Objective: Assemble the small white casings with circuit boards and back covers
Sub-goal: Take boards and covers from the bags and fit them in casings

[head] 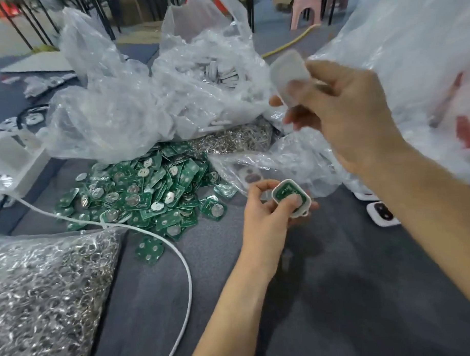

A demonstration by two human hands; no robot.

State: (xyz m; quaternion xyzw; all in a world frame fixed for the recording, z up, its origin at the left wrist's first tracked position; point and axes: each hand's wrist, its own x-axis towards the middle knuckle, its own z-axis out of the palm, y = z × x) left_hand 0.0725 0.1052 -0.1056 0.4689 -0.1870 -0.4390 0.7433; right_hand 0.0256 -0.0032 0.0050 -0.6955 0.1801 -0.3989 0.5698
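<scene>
My left hand grips a small white casing with a green circuit board seated inside; the thumb presses on the board. Higher up, my right hand pinches a white back cover, blurred, in the air in front of a clear plastic bag. A heap of loose green circuit boards lies on the grey cloth to the left of my left hand. Two finished white casings with dark buttons lie under my right forearm.
Clear plastic bags holding white parts stand behind the boards. A bag of metal rings fills the lower left, with more rings by the bags. A white cable curves across the cloth. A white box sits far left.
</scene>
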